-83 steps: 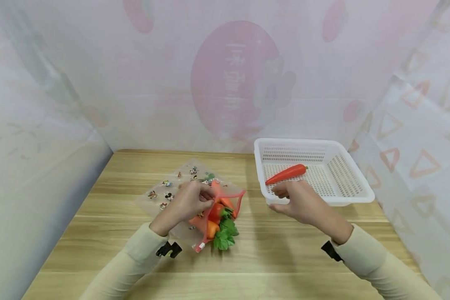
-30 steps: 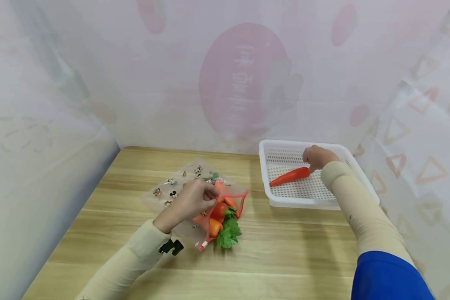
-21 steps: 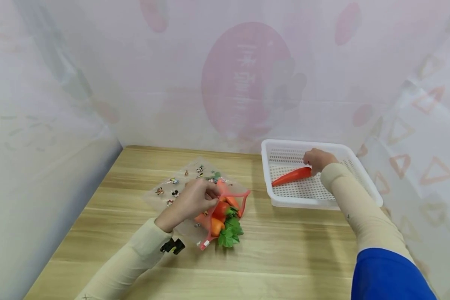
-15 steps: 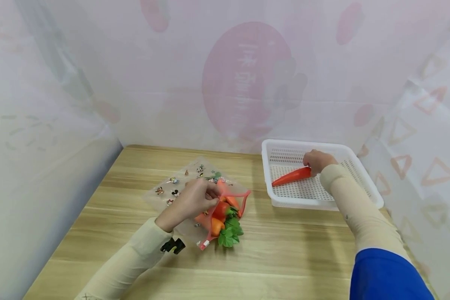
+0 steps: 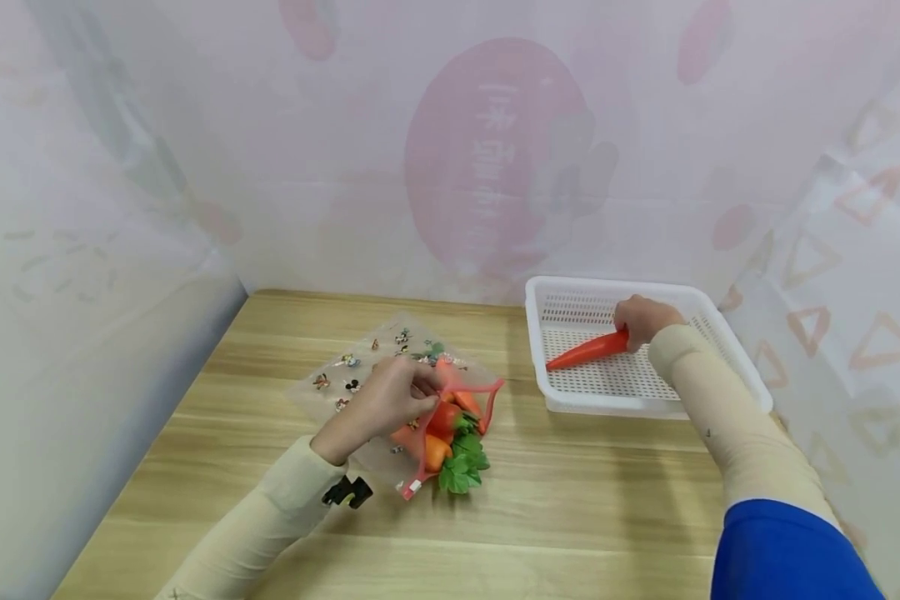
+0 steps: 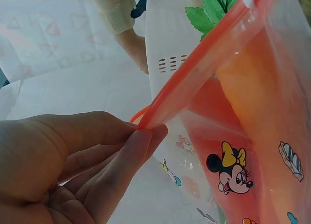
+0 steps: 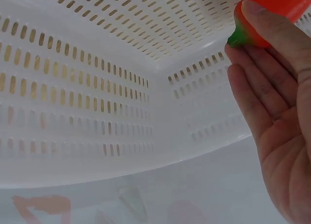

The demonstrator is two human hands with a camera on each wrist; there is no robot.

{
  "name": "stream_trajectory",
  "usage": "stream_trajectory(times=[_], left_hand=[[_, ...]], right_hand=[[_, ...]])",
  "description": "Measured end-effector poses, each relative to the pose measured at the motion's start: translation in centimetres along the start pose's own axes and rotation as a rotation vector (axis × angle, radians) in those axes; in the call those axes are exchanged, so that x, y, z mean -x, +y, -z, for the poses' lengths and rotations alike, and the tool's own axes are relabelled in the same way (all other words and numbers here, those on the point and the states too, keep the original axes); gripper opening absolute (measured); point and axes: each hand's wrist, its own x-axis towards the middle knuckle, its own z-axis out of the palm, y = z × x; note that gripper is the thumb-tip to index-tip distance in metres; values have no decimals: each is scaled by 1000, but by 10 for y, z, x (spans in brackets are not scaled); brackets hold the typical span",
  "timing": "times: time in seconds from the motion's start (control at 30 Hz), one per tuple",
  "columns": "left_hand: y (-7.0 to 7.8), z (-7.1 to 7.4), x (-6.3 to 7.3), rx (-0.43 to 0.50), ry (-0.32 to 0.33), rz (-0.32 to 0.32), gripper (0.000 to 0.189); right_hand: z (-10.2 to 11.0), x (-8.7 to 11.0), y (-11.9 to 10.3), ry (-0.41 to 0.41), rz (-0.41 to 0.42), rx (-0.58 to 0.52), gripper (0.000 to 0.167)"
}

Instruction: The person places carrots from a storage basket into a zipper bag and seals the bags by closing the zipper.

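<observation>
My left hand (image 5: 390,400) pinches the red zip edge (image 6: 180,83) of a clear zip bag (image 5: 375,342) printed with cartoon figures. The bag lies with its mouth open to the right. Inside and at its mouth are a red pepper-like vegetable (image 5: 444,422), an orange one (image 5: 437,454) and green leaves (image 5: 465,467) that stick out onto the table. My right hand (image 5: 645,318) reaches into a white basket (image 5: 648,407) and pinches the thick, green-tipped end of a long red carrot (image 5: 588,350). The carrot's thin end points left, close over the basket floor.
The basket stands at the back right of the wooden table (image 5: 540,517), near the white printed sheet (image 5: 330,208) that forms the back wall. Similar printed sheets rise along both sides.
My right hand has moved from above the basket's front rim to the carrot's thick end, and now shifts slightly up and right with it. The left hand keeps its pinch on the bag.
</observation>
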Motion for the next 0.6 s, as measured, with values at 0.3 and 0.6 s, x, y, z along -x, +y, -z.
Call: stream_trajectory(times=[0.3, 0.6], left_hand=[[-2, 3, 3, 0, 18, 24, 12], [-4, 5, 2, 19, 13, 17, 12]], right_hand=[[9, 14, 0, 9, 25, -32, 17], [19, 33, -2, 33, 30, -119, 22]])
